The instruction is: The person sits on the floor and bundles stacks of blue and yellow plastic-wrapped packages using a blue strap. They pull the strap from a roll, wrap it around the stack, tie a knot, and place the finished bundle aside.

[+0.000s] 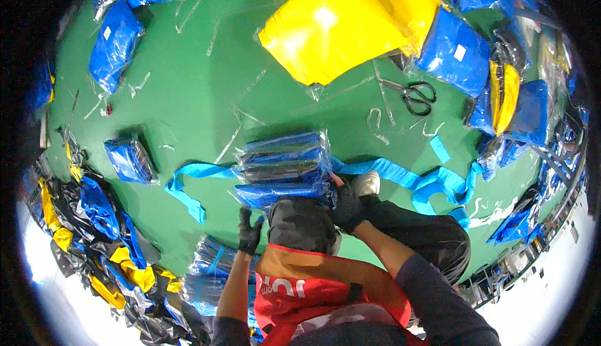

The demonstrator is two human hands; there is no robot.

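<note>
A stack of blue and dark packages in clear plastic [285,164] lies in front of me on the floor. A light blue strap [391,169] runs out from both sides of it, seemingly underneath. My right hand [349,207], in a black glove with a bare fingertip showing, rests against the stack's near right end, its fingers stretched along the side. My left hand [250,230], also gloved in black, is off the stack's near left corner, thumb and fingers apart, with nothing in it.
Large yellow packages [332,27] lie ahead. Scissors [413,96] sit at the right, near blue packages [454,52]. A small blue package [130,159] is to the left. Loose blue, yellow and black sheeting [100,221] is heaped at the lower left. My shoe [367,183] stands beside the strap.
</note>
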